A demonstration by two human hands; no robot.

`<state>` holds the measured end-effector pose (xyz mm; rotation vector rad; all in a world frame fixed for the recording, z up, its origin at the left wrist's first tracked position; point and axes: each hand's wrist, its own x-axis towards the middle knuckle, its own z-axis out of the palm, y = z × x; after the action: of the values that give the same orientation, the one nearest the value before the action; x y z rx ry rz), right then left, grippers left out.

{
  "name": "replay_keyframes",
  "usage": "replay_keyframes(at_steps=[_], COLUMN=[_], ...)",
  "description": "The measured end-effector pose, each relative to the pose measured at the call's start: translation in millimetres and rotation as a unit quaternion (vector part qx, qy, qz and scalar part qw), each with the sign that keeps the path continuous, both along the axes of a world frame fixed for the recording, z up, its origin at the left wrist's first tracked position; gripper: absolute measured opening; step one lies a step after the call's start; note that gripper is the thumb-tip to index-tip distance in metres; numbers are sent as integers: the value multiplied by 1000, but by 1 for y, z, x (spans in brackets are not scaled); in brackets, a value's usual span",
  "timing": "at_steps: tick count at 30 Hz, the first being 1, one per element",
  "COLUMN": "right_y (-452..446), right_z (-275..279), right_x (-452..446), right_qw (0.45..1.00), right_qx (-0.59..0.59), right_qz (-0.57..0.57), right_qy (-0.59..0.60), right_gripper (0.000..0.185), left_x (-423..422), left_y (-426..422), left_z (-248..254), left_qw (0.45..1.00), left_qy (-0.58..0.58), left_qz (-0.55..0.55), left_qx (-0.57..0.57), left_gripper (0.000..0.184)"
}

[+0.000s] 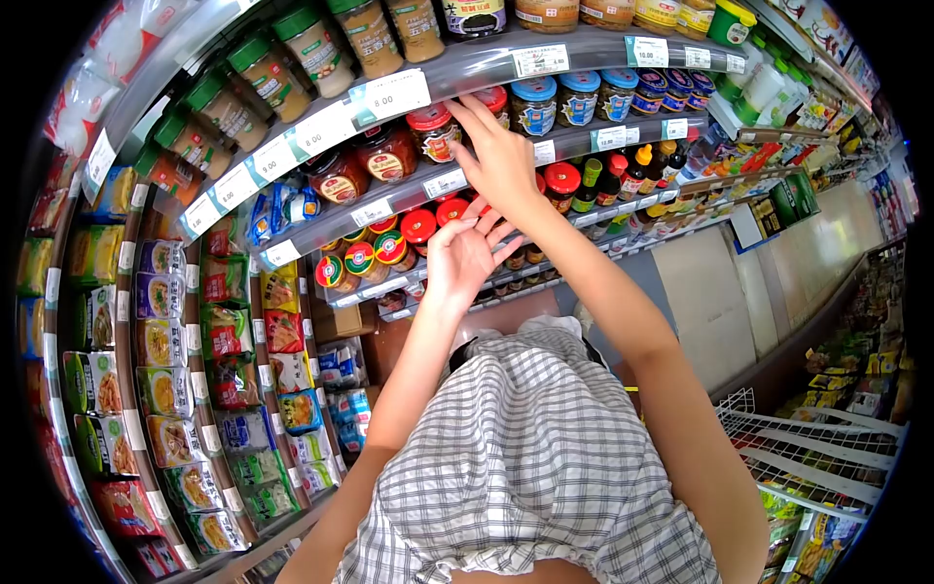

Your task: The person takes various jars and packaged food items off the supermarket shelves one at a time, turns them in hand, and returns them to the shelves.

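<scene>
My right hand (498, 156) reaches into the second shelf, its fingers extended over the red-lidded jars beside a jar with a red and white label (433, 134). Its fingertips are close to the lids; whether they touch is unclear. Lower down, my left hand (465, 255) is palm up with its fingers spread and nothing in it, in front of the shelf of red-lidded jars (418, 227). Blue-lidded jars (534, 105) stand to the right of my right hand, and dark jars with red labels (391, 154) to its left.
Green-lidded spice jars (321, 60) line the shelf above. Price tags run along the shelf edges (477, 60). Packaged food (167, 346) fills the racks at left. Sauce bottles (637, 170) stand at right. A white wire rack (817, 453) is at lower right, beside the aisle floor (700, 292).
</scene>
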<state>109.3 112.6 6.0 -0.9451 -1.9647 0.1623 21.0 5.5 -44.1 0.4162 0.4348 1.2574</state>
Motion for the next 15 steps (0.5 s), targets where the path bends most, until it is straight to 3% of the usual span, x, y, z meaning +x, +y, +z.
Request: replay_keyframes(at_steps=[10, 15], right_y=[27, 29], right_z=[22, 15], right_x=[-39, -42], right_qw=[995, 996], right_qx=[-16, 2], right_qz=[-21, -26], right_qy=[-100, -82], right_gripper=[29, 33], left_x=[-11, -16], left_y=[-16, -19], left_z=[0, 3], left_qw=[999, 999], left_qy=[-12, -12], left_qz=[35, 45], left_qx=[6, 15], left_gripper=[70, 73])
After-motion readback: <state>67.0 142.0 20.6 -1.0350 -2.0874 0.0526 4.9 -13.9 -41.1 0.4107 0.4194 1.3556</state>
